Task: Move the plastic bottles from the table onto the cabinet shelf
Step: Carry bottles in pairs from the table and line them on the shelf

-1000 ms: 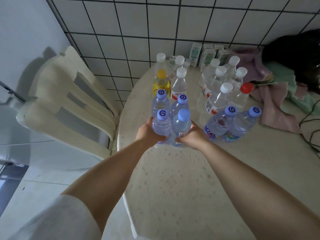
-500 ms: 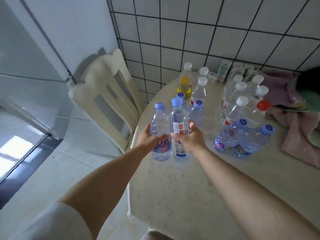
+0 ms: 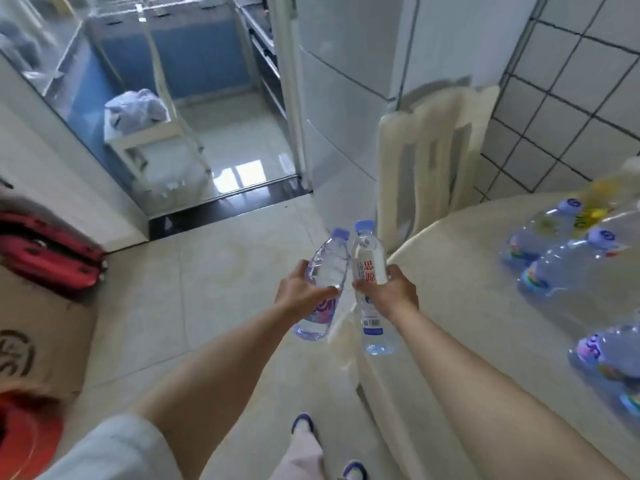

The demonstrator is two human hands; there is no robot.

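Plastic bottles: purple-label bottle [image 3: 323, 285] gripped by left hand [image 3: 300, 295] | white-label bottle [image 3: 370, 285] gripped by right hand [image 3: 391, 295] | both off the bench [image 3: 485, 271] edge, caps touching.

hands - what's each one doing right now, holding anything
Left hand: closed around the bottle with the purple label, off the table.
Right hand: closed around the bottle with the white label, off the table.

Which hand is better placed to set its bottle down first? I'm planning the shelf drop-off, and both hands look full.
Neither clearly, perhaps the left. The left hand grips the purple-label bottle over open floor, while the right hand holds the white-label bottle beside the table. No shelf is clearly visible.
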